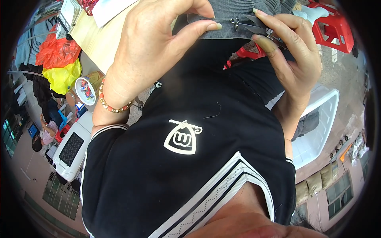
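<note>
Grey ribbed knit fabric (222, 29) lies across my lap at the top of the view, and a small metal hook fastener (235, 24) sits on it. My right hand (297, 55) grips a pair of thread snips (256, 29) between thumb and fingers. The two pointed blades are spread apart and face left, just beside the fastener. My left hand (145, 49) hovers over the fabric's left part. Its thumb and forefinger tips are close but apart, with fabric showing between them. No thread can be made out there.
A pale wooden table (95, 33) stands at the upper left. Beside it are red (57, 49) and yellow plastic bags (63, 75) and a tub (85, 91) of small colourful pieces. On the right are a red stool (333, 33) and a white bin (317, 135) holding dark cloth.
</note>
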Motion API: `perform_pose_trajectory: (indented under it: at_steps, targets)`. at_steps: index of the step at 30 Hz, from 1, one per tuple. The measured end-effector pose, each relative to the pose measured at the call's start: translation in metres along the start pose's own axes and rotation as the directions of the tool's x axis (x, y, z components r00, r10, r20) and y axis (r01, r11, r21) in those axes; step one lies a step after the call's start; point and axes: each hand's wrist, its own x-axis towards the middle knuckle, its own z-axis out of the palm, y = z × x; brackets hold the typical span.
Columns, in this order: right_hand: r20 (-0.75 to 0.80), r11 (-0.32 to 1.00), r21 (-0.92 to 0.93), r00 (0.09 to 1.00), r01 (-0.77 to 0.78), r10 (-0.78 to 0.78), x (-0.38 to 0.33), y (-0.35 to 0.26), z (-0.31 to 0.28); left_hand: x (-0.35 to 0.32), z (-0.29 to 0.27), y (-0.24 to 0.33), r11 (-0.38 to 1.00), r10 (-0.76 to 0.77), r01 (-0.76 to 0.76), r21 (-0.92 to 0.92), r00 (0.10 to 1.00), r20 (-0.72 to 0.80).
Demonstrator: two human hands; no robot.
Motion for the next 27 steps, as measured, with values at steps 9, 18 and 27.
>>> perform_pose_trajectory:
  at_steps: [9, 18, 27]
  targets:
    - [0.02, 1.0, -0.023, 1.0, 0.01, -0.01, 0.003, -0.001, 0.0, -0.001, 0.0, -0.005, 0.977, 0.188, -0.188, -0.099, 0.982, -0.017]
    - [0.039, 0.999, -0.04, 0.999, 0.027, -0.026, 0.004, 0.0, -0.002, 0.013, -0.014, 0.049, 0.845, -0.414, 0.322, 0.428, 0.9, 0.14]
    - [0.046, 0.998, -0.027, 0.997, 0.055, -0.054, 0.004, 0.001, 0.0, 0.025, -0.01, 0.065, 0.511, -0.784, 0.691, 0.511, 0.618, -0.052]
